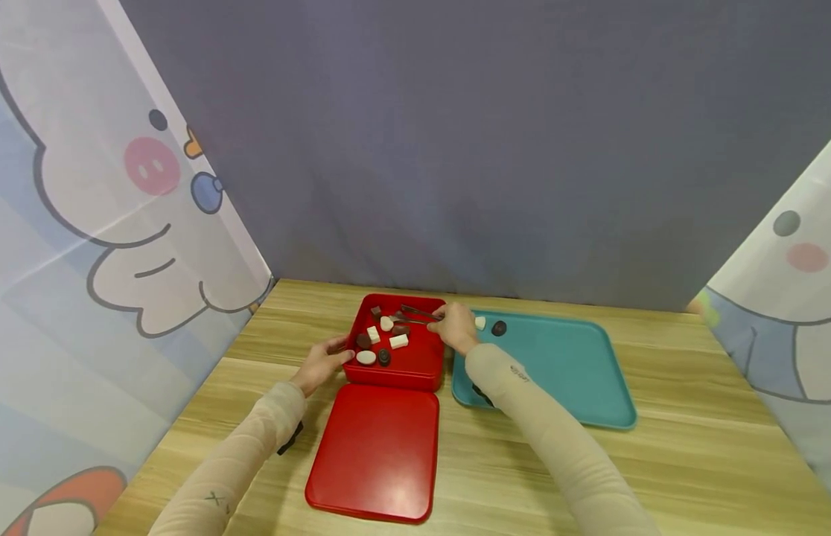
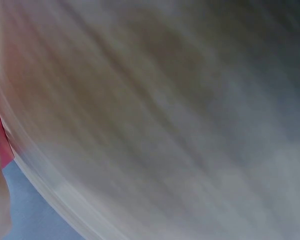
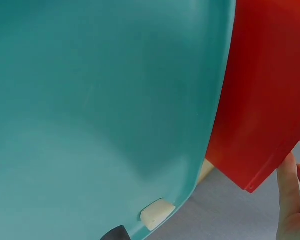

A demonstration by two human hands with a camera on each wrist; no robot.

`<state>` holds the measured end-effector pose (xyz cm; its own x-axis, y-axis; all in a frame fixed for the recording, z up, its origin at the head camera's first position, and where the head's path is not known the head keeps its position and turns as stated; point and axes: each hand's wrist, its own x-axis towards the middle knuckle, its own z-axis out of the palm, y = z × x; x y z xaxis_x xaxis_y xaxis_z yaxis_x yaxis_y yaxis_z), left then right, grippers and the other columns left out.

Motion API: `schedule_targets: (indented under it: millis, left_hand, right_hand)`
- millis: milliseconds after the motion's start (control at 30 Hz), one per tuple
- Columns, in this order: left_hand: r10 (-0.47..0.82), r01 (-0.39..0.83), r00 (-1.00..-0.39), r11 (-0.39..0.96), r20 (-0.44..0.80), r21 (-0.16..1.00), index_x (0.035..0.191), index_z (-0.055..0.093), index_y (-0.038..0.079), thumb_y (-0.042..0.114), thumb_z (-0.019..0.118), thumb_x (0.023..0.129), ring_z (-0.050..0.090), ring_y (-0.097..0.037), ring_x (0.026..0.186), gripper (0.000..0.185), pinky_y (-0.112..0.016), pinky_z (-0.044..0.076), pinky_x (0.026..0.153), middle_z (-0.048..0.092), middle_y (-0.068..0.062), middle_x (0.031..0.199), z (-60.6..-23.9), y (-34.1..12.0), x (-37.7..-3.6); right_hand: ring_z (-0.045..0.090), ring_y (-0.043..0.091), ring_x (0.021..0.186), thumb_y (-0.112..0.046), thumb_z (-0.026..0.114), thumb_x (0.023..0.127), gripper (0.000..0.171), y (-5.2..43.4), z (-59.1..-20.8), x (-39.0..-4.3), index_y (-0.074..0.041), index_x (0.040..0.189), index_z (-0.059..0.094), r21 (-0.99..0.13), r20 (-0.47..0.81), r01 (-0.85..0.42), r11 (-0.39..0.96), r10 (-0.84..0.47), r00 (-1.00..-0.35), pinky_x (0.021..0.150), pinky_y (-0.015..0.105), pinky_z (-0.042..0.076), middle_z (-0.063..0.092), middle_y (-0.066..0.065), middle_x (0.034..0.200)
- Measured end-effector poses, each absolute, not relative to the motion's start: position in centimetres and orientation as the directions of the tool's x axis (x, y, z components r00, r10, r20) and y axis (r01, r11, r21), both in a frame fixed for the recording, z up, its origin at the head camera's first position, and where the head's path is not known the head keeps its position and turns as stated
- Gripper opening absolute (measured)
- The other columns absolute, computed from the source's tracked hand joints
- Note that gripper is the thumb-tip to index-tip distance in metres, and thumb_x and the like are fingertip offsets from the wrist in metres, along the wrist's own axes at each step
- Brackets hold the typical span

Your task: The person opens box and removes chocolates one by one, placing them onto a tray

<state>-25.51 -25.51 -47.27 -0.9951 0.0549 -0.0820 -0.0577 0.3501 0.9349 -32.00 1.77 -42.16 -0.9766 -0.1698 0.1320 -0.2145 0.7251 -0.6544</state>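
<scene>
A red box (image 1: 415, 365) on the wooden table holds several white and dark brown pieces (image 1: 383, 341). My left hand (image 1: 324, 361) grips the box's left rim. My right hand (image 1: 453, 327) pinches metal tongs (image 1: 415, 313) whose tips reach into the box's far part. To the right lies a teal tray (image 1: 563, 372) with one white piece (image 1: 480, 322) and one dark piece (image 1: 499, 328) at its far left corner. The right wrist view shows the tray (image 3: 90, 110), the white piece (image 3: 157, 213), the dark piece (image 3: 115, 233) and the box's wall (image 3: 260, 100). The left wrist view is blurred.
The red lid (image 1: 377, 452) lies flat in front of the box, near the table's front edge. Grey and cartoon-printed curtains wall the table on three sides. Bare wood (image 1: 697, 461) stretches to the right of the tray.
</scene>
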Motion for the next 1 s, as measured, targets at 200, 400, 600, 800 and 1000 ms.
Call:
schedule_targets:
  millis: [200, 400, 600, 800, 1000]
  left_hand:
    - [0.064, -0.042, -0.996, 0.355, -0.069, 0.934, 0.138, 0.037, -0.003, 0.016, 0.053, 0.092, 0.046, -0.035, 0.121, 0.053, -0.038, 0.045, 0.095, 0.042, -0.024, 0.137, -47.41, -25.43, -25.62]
    - [0.062, -0.037, -0.996, 0.331, -0.061, 0.943, 0.137, 0.038, -0.004, 0.013, 0.054, 0.091, 0.045, -0.034, 0.123, 0.051, -0.04, 0.043, 0.098, 0.044, -0.023, 0.136, -47.43, -25.37, -25.65]
    - [0.058, -0.041, -0.996, 0.317, -0.063, 0.948, 0.137, 0.038, -0.004, 0.011, 0.054, 0.091, 0.045, -0.034, 0.123, 0.051, -0.041, 0.042, 0.098, 0.045, -0.023, 0.135, -47.4, -25.33, -25.63]
    - [0.055, -0.05, -0.996, 0.322, -0.071, 0.945, 0.137, 0.038, -0.003, 0.012, 0.054, 0.091, 0.045, -0.034, 0.123, 0.051, -0.041, 0.043, 0.098, 0.044, -0.023, 0.136, -47.47, -25.43, -25.58]
    - [0.057, -0.057, -0.995, 0.319, -0.079, 0.946, 0.138, 0.037, -0.002, 0.013, 0.054, 0.091, 0.046, -0.034, 0.122, 0.052, -0.041, 0.043, 0.098, 0.043, -0.023, 0.137, -47.22, -25.41, -25.48]
  right_hand:
    - [0.06, 0.026, 0.091, -0.019, 0.074, 0.077, 0.028, 1.82, -42.2, -32.06, -0.005, 0.101, 0.071, -0.65, 0.136, -0.209, 0.731, -0.159, -0.978, 0.08, 0.038, 0.05, 0.069, 0.008, 0.1]
    - [0.061, 0.027, 0.094, -0.018, 0.074, 0.077, 0.027, 1.99, -42.43, -31.95, -0.006, 0.102, 0.072, -0.682, 0.14, -0.205, 0.702, -0.15, -0.979, 0.081, 0.039, 0.049, 0.069, 0.009, 0.1]
    - [0.059, 0.027, 0.095, -0.018, 0.074, 0.077, 0.028, 1.9, -42.36, -31.97, -0.006, 0.102, 0.071, -0.662, 0.142, -0.213, 0.719, -0.159, -0.977, 0.084, 0.04, 0.047, 0.069, 0.009, 0.1]
    - [0.06, 0.028, 0.095, -0.017, 0.074, 0.077, 0.027, 1.46, -41.99, -32.16, -0.005, 0.101, 0.071, -0.637, 0.109, -0.206, 0.743, -0.178, -0.978, 0.085, 0.041, 0.047, 0.069, 0.009, 0.101]
    - [0.06, 0.028, 0.094, -0.016, 0.073, 0.077, 0.025, 1.18, -41.99, -32.38, -0.005, 0.1, 0.072, -0.644, 0.096, -0.196, 0.739, -0.177, -0.98, 0.085, 0.04, 0.048, 0.069, 0.009, 0.1]
